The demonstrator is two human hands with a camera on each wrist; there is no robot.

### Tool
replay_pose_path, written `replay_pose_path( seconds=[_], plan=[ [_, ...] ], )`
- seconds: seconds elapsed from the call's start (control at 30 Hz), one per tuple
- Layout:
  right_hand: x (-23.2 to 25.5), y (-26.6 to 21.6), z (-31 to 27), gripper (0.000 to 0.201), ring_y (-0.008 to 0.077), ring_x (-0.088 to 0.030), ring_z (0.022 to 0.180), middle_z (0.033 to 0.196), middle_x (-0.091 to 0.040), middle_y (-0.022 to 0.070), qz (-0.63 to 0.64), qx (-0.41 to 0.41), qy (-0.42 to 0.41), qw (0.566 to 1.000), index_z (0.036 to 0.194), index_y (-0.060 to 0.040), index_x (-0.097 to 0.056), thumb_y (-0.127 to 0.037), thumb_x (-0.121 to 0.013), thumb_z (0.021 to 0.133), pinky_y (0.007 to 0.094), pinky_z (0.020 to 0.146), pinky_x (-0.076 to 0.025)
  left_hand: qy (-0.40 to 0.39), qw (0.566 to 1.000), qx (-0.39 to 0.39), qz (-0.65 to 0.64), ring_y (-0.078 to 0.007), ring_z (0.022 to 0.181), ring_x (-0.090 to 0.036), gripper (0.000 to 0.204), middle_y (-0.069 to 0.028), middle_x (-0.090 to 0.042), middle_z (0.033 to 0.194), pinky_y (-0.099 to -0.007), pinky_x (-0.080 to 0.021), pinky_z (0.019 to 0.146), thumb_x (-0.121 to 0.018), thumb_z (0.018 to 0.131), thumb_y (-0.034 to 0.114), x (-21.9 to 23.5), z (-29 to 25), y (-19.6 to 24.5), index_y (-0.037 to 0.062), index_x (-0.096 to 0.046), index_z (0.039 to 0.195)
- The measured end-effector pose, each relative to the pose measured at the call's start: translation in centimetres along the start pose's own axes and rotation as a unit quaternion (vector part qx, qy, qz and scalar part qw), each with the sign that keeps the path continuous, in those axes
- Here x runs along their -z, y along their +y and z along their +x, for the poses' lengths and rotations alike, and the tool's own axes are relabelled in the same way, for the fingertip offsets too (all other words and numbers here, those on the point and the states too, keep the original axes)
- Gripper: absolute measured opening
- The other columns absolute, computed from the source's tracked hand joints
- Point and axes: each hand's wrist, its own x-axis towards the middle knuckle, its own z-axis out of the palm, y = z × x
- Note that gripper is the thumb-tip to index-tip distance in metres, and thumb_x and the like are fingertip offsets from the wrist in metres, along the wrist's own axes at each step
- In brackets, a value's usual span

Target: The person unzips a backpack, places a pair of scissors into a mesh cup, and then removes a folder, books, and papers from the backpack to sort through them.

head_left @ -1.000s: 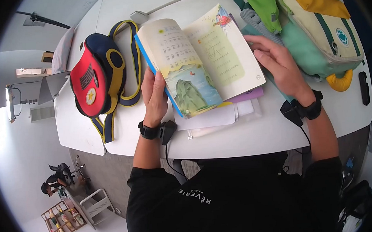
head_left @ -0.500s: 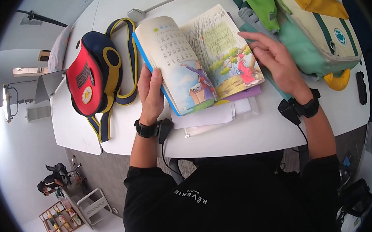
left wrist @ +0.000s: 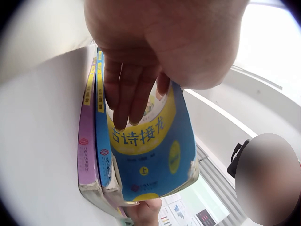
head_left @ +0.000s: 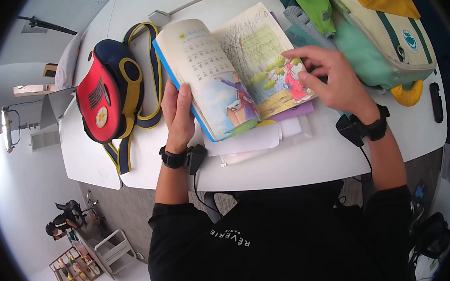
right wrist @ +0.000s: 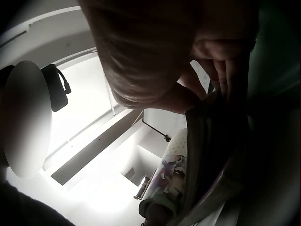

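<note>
An open picture book [head_left: 198, 56] with a blue cover lies tilted over a purple book [head_left: 298, 111]. My left hand [head_left: 179, 112] grips its left side, thumb on the page edge. In the left wrist view, the fingers spread behind the blue cover [left wrist: 141, 174]. My right hand [head_left: 335, 78] is bent over the right edge of the right page [head_left: 252, 50], index fingertip and thumb apart on the picture of a figure in red. In the right wrist view, the thumb rests at the edge of the dark book [right wrist: 197, 141]; its fingertips are mostly hidden.
White papers and a clear zip pouch [head_left: 236, 156] lie under the books. A red and navy bag [head_left: 99, 92] with a looped strap stands to the left. On the right is a green and cream backpack [head_left: 375, 57], beside a black case [head_left: 436, 102].
A page has turned: the green mountain picture gave way to a purple-robed figure and a scribbled page. My right hand then moved from the page edge in onto the page, fingers bending.
</note>
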Motion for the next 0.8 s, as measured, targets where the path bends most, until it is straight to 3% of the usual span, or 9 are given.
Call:
replay_pose_path(
  seconds=[0.07,0.17,0.67,0.8],
  plan=[
    [-0.01,-0.10,0.17,0.035,0.0150,-0.062,0.075,0.091,-0.064,0.0140,-0.039,0.044,0.018,0.998,0.119,0.0041,-0.064,0.004,-0.058,0.084,0.0265,0.067,-0.056,0.005,1.000,0.005,-0.005,-0.0157,0.115,-0.058,0.047,-0.0122,-0.057,0.130,-0.0297,-0.047,0.097,-0.048,0.105,0.027,-0.03,0.09,0.09,-0.0033,-0.041,0.141],
    [-0.09,-0.26,0.34,0.030,0.0171,-0.063,0.075,0.093,-0.065,0.0149,-0.049,0.043,0.018,0.998,0.114,0.0054,-0.066,0.003,-0.056,0.086,0.0284,0.068,-0.058,0.018,0.999,0.007,0.046,-0.0176,0.113,-0.059,0.046,-0.0149,-0.059,0.128,-0.0310,-0.046,0.097,-0.045,0.104,0.026,-0.03,0.17,0.28,-0.0052,-0.044,0.138],
    [-0.10,-0.44,0.22,0.027,0.0183,-0.066,0.083,0.097,-0.066,0.0148,-0.025,0.006,0.011,1.000,0.114,0.0063,-0.065,0.003,-0.058,0.087,0.0290,0.070,-0.058,0.013,1.000,0.011,-0.002,-0.0157,0.117,-0.055,0.047,-0.0109,-0.057,0.131,-0.0304,-0.043,0.100,-0.045,0.106,0.029,0.00,-0.02,0.01,-0.0029,-0.042,0.141],
    [0.32,0.33,0.38,0.022,0.0160,-0.061,0.078,0.093,-0.064,0.0118,-0.002,0.020,0.013,1.000,0.110,0.0086,-0.064,-0.002,-0.056,0.092,0.0264,0.068,-0.051,0.006,1.000,0.000,-0.008,-0.0132,0.116,-0.054,0.044,-0.0077,-0.058,0.129,-0.0286,-0.043,0.099,-0.047,0.106,0.028,0.11,0.19,-0.01,-0.0005,-0.043,0.140]
  ],
)
